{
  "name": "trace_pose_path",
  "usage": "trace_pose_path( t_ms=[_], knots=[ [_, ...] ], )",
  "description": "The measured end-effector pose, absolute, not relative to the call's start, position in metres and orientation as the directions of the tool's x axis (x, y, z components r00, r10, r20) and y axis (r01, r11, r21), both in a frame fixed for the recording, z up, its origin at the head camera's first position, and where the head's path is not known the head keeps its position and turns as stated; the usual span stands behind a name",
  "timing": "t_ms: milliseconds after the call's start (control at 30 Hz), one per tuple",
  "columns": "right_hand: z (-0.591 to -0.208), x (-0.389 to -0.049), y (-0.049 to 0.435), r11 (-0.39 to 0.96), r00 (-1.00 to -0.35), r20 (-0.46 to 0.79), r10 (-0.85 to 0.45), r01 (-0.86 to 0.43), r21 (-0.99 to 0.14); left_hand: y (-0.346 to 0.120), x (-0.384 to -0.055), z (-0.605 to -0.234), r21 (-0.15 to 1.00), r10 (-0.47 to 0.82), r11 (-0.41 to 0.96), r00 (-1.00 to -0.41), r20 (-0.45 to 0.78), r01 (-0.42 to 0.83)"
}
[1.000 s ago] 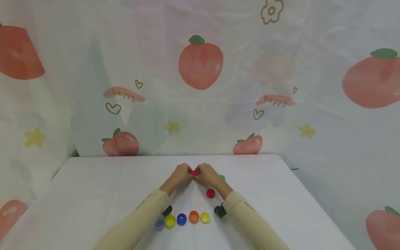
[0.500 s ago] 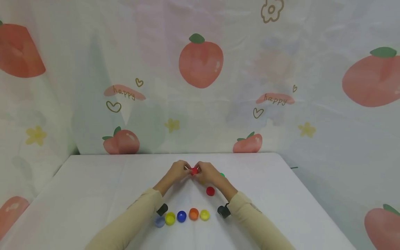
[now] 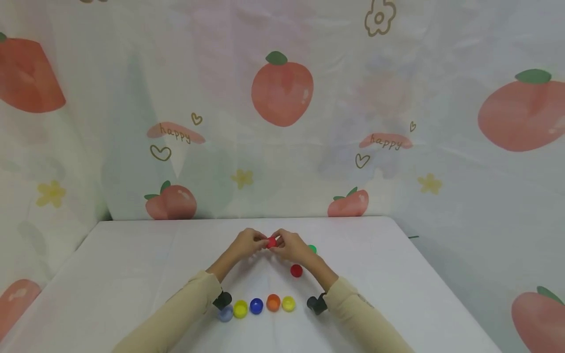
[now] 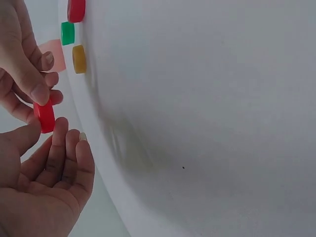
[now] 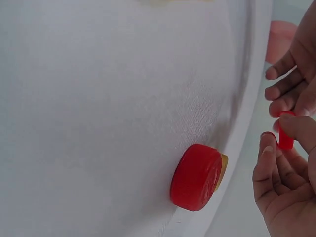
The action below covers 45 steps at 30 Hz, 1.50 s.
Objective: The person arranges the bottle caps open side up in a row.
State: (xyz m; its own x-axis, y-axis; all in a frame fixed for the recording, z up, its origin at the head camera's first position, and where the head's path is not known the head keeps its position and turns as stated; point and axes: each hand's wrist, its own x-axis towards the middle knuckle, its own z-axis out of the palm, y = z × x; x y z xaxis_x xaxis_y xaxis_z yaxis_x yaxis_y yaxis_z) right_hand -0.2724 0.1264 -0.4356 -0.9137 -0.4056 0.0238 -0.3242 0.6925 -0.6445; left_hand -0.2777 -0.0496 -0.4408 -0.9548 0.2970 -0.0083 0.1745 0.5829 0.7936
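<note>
Both hands meet over the far middle of the white table, with a small red bottle cap (image 3: 271,242) between them. My left hand (image 3: 248,243) holds it from the left between thumb and index finger, the other fingers lightly bent. My right hand (image 3: 291,246) pinches the same cap from the right with thumb and fingertips. In the left wrist view the cap (image 4: 46,118) stands on edge, clear of the tabletop. A second red cap (image 3: 296,270) lies below my right hand. A green cap (image 3: 312,249) peeks out behind the right wrist, and a mustard cap (image 4: 79,59) lies nearby.
Nearer my body runs a row of caps: pale blue (image 3: 225,314), yellow (image 3: 240,309), dark blue (image 3: 256,306), orange (image 3: 273,303) and another yellow (image 3: 289,304). Black wrist cameras hang under both forearms. A peach-printed cloth (image 3: 282,171) rises behind the table's far edge.
Both hands have drifted slightly left with the red cap, and the left forearm has swung outward. The mustard cap has slipped out of sight behind the right hand in the head view.
</note>
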Motion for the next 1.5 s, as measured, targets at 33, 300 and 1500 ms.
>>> trace_pose_path(
  t_ms=[33, 300, 1500],
  knots=[
    [-0.436, -0.271, 0.127, 0.685, -0.913, 0.026, -0.407, -0.324, -0.652, -0.05, -0.277, -0.441, 0.796, 0.304, 0.579, -0.953, -0.01, 0.177],
    [-0.432, -0.26, 0.134, 0.595, -0.909, 0.026, -0.417, -0.294, -0.748, -0.05, -0.267, -0.439, 0.828, 0.324, 0.523, -0.946, 0.026, 0.202],
    [-0.424, -0.211, 0.173, 0.549, -0.848, 0.097, -0.521, -0.42, -0.722, -0.03, -0.212, -0.435, 0.839, 0.439, 0.462, -0.896, 0.065, 0.287]
  ],
)
